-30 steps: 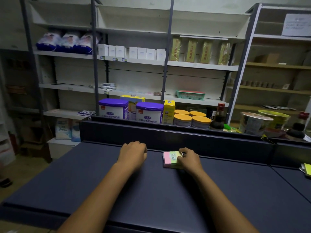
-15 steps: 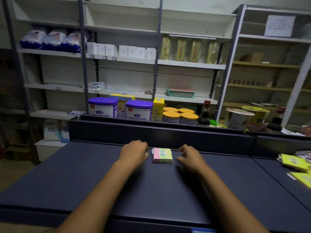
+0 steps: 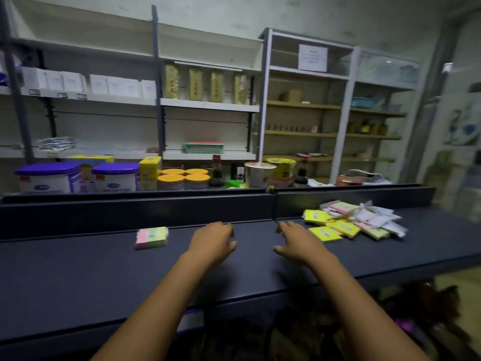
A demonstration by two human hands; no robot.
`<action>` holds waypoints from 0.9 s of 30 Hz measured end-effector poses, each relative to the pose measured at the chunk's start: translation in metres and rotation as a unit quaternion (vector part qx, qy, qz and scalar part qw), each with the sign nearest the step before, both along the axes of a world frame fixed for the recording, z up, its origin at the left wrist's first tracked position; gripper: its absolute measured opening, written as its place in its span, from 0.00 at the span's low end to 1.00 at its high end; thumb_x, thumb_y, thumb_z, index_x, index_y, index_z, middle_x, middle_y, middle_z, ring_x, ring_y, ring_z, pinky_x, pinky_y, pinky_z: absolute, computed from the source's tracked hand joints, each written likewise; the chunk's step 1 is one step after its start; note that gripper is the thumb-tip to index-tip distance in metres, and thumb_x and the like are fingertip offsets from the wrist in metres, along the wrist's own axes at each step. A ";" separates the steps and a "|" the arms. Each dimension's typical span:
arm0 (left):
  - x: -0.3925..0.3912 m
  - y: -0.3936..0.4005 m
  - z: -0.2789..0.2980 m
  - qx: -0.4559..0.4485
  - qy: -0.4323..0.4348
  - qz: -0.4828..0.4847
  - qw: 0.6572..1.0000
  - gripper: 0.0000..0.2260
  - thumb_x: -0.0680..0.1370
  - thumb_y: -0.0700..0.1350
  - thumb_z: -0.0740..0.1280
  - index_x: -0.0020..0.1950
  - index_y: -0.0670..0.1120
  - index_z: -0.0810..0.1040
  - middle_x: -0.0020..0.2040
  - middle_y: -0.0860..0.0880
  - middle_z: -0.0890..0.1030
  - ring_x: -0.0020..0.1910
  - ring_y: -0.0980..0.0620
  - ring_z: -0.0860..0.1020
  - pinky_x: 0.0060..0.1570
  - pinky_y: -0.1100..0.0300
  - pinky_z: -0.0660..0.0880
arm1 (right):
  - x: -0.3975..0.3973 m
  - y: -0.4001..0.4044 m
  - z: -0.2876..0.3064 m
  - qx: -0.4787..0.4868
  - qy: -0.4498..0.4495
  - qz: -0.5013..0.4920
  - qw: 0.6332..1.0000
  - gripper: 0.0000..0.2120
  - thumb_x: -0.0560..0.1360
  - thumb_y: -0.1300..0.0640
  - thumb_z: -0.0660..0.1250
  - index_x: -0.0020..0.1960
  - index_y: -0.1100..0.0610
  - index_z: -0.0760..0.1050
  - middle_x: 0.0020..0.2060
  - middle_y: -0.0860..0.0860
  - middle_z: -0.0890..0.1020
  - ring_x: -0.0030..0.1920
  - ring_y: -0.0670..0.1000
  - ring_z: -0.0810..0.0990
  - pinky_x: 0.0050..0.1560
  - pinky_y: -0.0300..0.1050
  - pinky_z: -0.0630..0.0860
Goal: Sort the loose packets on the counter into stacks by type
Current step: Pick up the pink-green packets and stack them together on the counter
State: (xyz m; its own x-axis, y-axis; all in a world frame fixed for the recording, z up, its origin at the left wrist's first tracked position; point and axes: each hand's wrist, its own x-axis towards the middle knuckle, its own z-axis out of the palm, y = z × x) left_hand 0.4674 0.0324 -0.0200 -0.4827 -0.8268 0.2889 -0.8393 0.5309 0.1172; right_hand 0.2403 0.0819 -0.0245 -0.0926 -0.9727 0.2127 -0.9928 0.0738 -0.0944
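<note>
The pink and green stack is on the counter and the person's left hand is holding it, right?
Not quite. The pink and green stack is on the counter, but the left hand hovers apart from it, holding nothing, as the head view shows.

I'm looking at a small shop: beyond my fingers (image 3: 286,226), a dark counter (image 3: 104,277) fronts price-tagged shelves (image 3: 208,104) of purple-lidded tubs (image 3: 49,177) and boxed goods (image 3: 114,86).
</note>
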 end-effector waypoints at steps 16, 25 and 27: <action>-0.228 0.144 -0.003 -0.020 -0.011 -0.151 0.988 0.16 0.81 0.57 0.62 0.65 0.51 0.74 0.62 0.50 0.78 0.59 0.47 0.76 0.49 0.53 0.74 | -0.190 0.205 0.004 -0.021 -0.030 -0.127 0.991 0.22 0.79 0.41 0.64 0.65 0.53 0.69 0.63 0.52 0.74 0.64 0.53 0.73 0.58 0.50 0.75; -0.282 0.122 0.000 -0.029 0.016 -0.160 0.987 0.15 0.80 0.57 0.62 0.64 0.52 0.75 0.61 0.51 0.79 0.59 0.49 0.77 0.46 0.55 0.72 | -0.244 0.191 0.005 -0.035 -0.040 -0.151 0.987 0.22 0.78 0.41 0.65 0.66 0.54 0.69 0.61 0.52 0.75 0.62 0.53 0.74 0.58 0.51 0.76; -0.293 0.108 -0.002 -0.025 0.020 -0.157 0.987 0.15 0.80 0.57 0.62 0.64 0.52 0.75 0.61 0.50 0.78 0.59 0.49 0.76 0.49 0.54 0.74 | -0.256 0.175 0.002 -0.032 -0.042 -0.149 0.987 0.22 0.78 0.41 0.65 0.66 0.53 0.69 0.62 0.52 0.75 0.62 0.53 0.74 0.58 0.51 0.76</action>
